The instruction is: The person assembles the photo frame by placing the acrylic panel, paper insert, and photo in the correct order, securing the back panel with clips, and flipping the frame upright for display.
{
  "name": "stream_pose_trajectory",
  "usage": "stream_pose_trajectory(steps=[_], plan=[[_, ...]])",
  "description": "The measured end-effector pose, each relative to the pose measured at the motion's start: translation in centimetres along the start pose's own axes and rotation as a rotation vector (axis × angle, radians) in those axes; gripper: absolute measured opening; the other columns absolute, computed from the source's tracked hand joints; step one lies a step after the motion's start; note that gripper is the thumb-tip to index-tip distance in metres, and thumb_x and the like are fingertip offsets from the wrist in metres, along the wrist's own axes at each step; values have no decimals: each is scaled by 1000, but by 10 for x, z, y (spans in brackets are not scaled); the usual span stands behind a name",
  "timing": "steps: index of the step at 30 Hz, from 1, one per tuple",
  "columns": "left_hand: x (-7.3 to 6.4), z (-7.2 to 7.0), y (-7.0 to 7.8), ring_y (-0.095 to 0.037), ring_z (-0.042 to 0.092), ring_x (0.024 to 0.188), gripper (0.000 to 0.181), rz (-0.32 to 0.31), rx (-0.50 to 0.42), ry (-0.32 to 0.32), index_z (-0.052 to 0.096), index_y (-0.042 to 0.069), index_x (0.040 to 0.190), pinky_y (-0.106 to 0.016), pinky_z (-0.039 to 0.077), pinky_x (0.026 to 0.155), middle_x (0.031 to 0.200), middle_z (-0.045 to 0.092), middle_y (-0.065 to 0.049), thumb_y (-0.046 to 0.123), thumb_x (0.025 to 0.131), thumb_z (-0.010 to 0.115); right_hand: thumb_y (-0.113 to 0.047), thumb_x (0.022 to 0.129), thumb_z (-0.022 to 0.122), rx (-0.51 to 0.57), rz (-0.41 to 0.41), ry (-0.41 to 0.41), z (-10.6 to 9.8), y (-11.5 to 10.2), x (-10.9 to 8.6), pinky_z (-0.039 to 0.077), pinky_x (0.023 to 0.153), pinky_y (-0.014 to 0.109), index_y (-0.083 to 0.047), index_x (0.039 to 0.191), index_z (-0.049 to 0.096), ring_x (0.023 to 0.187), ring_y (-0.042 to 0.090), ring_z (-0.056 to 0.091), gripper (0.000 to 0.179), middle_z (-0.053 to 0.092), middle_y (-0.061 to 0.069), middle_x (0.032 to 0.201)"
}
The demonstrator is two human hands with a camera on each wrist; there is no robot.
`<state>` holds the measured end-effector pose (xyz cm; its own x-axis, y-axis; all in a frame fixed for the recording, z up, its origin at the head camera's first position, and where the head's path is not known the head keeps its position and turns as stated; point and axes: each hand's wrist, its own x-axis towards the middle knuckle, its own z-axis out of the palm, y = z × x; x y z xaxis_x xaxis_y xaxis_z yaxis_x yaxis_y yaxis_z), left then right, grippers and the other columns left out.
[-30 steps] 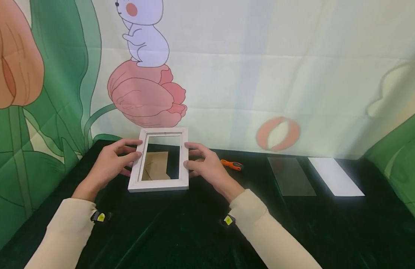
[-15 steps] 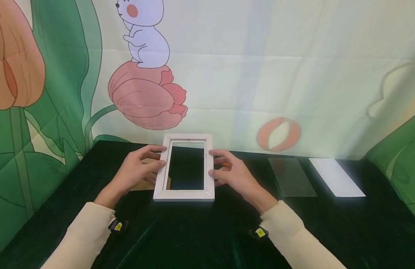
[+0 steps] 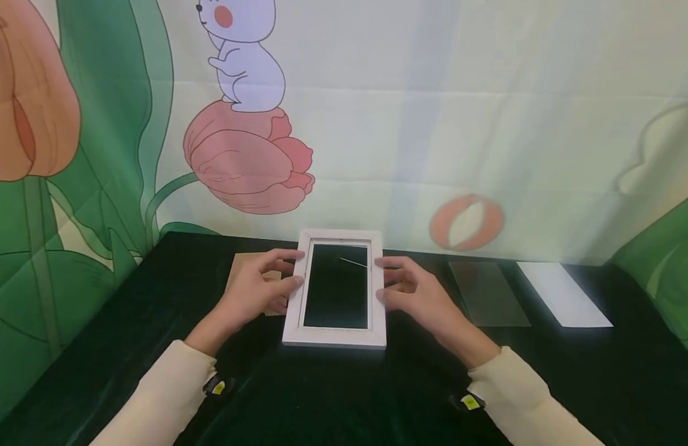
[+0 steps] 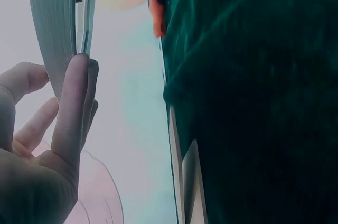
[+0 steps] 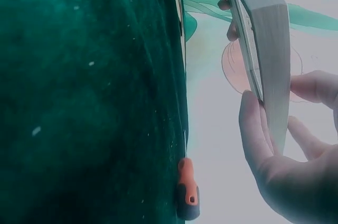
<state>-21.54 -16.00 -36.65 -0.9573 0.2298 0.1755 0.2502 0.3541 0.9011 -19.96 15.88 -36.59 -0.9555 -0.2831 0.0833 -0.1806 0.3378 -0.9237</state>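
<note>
You've got the white frame (image 3: 334, 336) in both hands, lifted off the dark green cloth (image 3: 321, 396), open face toward your head camera. Left hand (image 3: 260, 285): pinching the frame's left rail, fingers bent, thumb below index, visible gap between the two; grip is only as wide as the rail. Right hand (image 3: 416, 288): mirror of that on the right rail, index above thumb, same narrow pinch. Forearms run inward from below the frame on either side, cream sleeves (image 3: 160, 390) ending short of the wrists. Brown sheet (image 3: 244, 260) sits behind the frame's left side, partly covered by your left hand. Screwdriver (image 5: 187, 182), orange-and-black handle, is on the cloth beyond the frame; its shaft shows through the opening. Clear sheet (image 3: 491, 294) lies right of the frame, white sheet (image 3: 565, 294) farther right.
</note>
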Motion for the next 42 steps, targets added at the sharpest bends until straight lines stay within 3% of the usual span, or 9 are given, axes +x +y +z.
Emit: stream_pose_trajectory(steps=[4, 14, 32, 42], plan=[[-1, 9, 2, -34, 76, 93, 52, -4, -40, -26, 60, 13, 148, -43, 65, 66, 131, 62, -22, 14, 98, 77, -22, 97, 77, -5, 5, -2, -7, 2, -9, 56, 101, 51, -16, 153, 52, 108, 29, 69, 61, 61, 15, 136], [-5, 27, 1, -31, 78, 88, 52, 24, -67, -52, 61, 7, 146, -42, 65, 66, 129, 64, -23, 10, 97, 78, -20, 97, 77, -2, 32, -23, -17, 12, -20, 58, 96, 46, -15, 154, 49, 104, 30, 68, 64, 61, 16, 134], [-9, 45, -1, -27, 78, 86, 51, -36, -60, -67, 63, 9, 144, -39, 65, 73, 125, 66, -19, 9, 96, 79, -17, 96, 78, -23, 75, -100, -30, 21, -27, 61, 89, 43, -11, 156, 44, 101, 31, 70, 69, 55, 20, 130], [-11, 46, -2, -26, 77, 86, 52, -33, -37, -181, 62, 7, 144, -39, 65, 75, 121, 65, -20, 9, 95, 80, -18, 96, 81, -29, 76, -170, -38, 24, -29, 63, 84, 45, -6, 154, 43, 96, 31, 73, 70, 59, 21, 123]])
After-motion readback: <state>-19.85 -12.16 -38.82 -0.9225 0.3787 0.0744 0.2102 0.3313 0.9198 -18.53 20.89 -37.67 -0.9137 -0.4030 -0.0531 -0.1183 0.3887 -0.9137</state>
